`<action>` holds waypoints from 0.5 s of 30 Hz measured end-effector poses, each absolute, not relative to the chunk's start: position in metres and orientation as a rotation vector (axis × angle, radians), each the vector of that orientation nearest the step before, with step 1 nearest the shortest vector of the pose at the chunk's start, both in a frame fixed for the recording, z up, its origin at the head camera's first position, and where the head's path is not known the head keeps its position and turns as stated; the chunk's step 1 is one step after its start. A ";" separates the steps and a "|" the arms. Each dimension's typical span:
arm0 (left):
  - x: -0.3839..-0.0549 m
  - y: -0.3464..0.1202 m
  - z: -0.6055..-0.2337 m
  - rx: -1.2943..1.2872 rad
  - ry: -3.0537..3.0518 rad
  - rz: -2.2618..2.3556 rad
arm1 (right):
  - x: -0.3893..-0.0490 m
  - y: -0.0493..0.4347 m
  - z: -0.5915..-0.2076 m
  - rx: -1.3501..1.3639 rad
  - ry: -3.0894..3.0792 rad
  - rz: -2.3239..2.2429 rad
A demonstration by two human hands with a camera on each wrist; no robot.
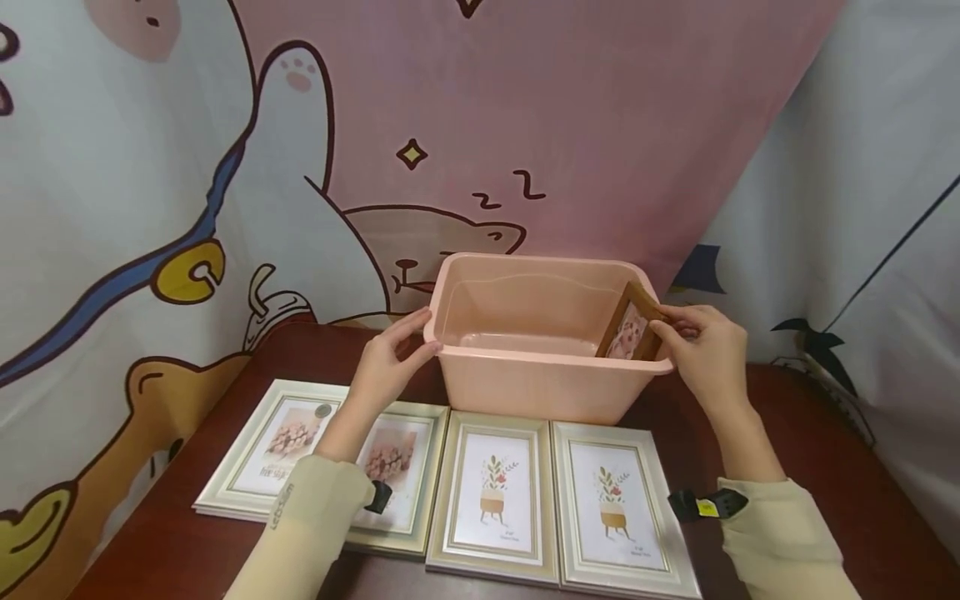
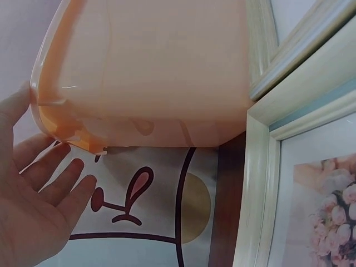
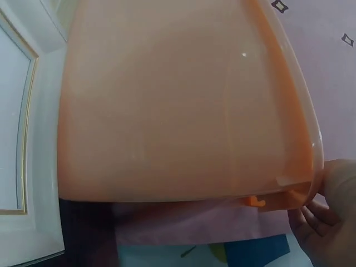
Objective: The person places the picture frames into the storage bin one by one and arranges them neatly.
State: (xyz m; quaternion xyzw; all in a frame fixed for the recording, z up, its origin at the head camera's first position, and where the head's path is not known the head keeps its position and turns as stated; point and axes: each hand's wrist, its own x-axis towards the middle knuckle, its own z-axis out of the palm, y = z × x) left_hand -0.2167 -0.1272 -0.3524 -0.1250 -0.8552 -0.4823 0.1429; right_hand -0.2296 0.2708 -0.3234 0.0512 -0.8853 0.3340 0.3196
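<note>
A pink plastic bin stands in the middle of the table. Inside it, a brown picture frame with a pink flower print leans at the right end. My left hand touches the bin's rim at the left end, thumb by the front corner. Its fingers are spread and fairly straight in the left wrist view. At the opposite end my right hand grips the rim, with thumb and forefinger overlapping the brown frame's edge. The right wrist view shows the right fingers curled below the rim.
In front of the bin lie several pale picture frames in a row: a white one at left, two gold-edged ones, and another white one. The dark red table meets a cartoon-printed cloth behind.
</note>
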 end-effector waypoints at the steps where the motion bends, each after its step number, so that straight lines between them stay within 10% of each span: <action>1: -0.216 -0.127 -0.353 -0.361 -2.468 -1.394 | -0.229 0.270 -0.325 0.149 -2.329 0.817; 15: -0.214 -0.125 -0.353 -0.351 -2.457 -1.407 | -0.230 0.260 -0.315 0.157 -2.615 0.603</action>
